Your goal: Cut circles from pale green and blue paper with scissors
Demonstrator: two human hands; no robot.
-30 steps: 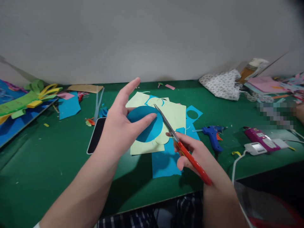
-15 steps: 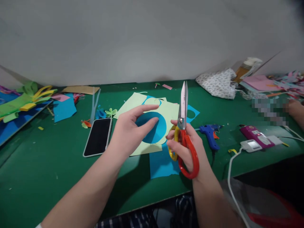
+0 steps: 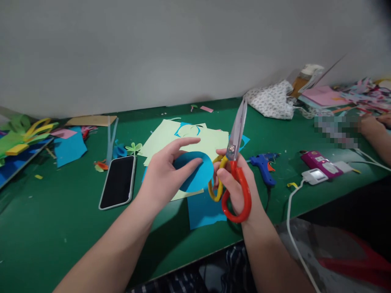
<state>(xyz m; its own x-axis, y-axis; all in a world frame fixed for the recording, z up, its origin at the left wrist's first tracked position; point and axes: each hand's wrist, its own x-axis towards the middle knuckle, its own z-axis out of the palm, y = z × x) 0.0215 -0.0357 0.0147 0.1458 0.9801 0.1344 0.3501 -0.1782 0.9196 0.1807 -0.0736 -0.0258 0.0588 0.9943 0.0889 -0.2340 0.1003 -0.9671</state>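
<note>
My left hand (image 3: 165,173) pinches a blue paper circle (image 3: 197,173) between thumb and fingers, just above the pale green paper sheets (image 3: 210,142) on the green table (image 3: 61,228). My right hand (image 3: 236,185) grips a pair of scissors (image 3: 233,162) with one red and one yellow handle; the blades are closed and point up and away. The scissors stand right beside the circle's right edge. A blue paper sheet (image 3: 204,209) lies under both hands near the table's front edge.
A black phone (image 3: 118,182) lies left of my left hand. A blue glue gun (image 3: 262,165), a purple device (image 3: 319,159) and a white charger (image 3: 313,176) with cable lie to the right. Paper scraps crowd the far left and far right. Another person's hand (image 3: 374,124) rests at the right edge.
My right hand has swung the scissors from lying across the blue circle to pointing upright, blades closed. My left hand has lowered and kept hold of the circle. The view has shifted slightly.
</note>
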